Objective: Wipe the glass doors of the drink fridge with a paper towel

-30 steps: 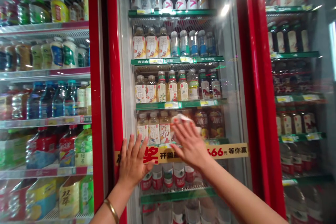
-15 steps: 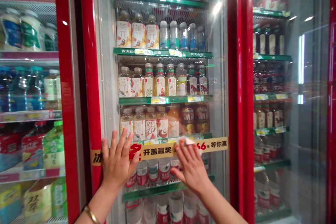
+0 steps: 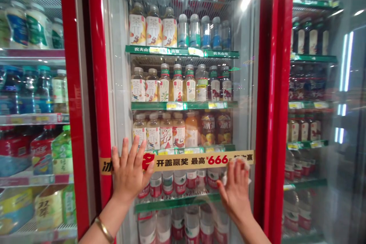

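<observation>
The cloth (image 3: 246,167) is mostly hidden under the right hand (image 3: 236,192); the banner (image 3: 183,161) is covered and blurred at that end.

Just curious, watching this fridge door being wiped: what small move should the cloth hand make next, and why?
Probably slide the right hand and its white cloth leftward across the glass door, below the yellow banner. The cloth sits by the red frame at the door's right edge, so little glass remains that way; the left hand rests flat at the left.

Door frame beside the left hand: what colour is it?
The door frame is red; the head view shows it best.
</observation>
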The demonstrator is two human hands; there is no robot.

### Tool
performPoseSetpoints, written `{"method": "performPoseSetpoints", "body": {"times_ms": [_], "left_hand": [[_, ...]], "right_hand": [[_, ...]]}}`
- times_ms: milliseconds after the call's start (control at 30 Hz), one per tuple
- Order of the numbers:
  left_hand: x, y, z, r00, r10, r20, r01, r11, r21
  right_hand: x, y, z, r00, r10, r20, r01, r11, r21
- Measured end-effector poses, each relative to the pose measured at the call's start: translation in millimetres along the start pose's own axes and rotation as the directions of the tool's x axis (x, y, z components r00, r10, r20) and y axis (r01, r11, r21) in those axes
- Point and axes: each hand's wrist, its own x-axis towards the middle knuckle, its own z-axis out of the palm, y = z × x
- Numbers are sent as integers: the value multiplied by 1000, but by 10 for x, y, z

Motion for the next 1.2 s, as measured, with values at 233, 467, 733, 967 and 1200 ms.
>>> {"method": "performPoseSetpoints", "body": {"times_ms": [233, 467, 733, 967, 1200], "left_hand": [[0, 16, -16, 999, -42, 2, 42, 999, -13], [-186, 43, 9, 999, -18, 31, 17, 1000, 26], [-188, 65, 23, 1000, -21, 9, 21, 1000, -23], [-176, 71, 24, 1000, -23, 15, 23, 999, 33], [-360, 89, -7, 1000, -17, 11, 17, 1000, 8]], "right_hand": [[-259, -560, 124, 937, -337, 97, 331, 941, 67], [140, -119, 56, 980, 198, -27, -198, 980, 12], [41, -287, -39, 871, -488, 65, 491, 870, -49], [554, -122, -50, 990, 129, -49, -131, 991, -34], [583, -316, -168, 885, -466, 1, 466, 885, 7]]}}
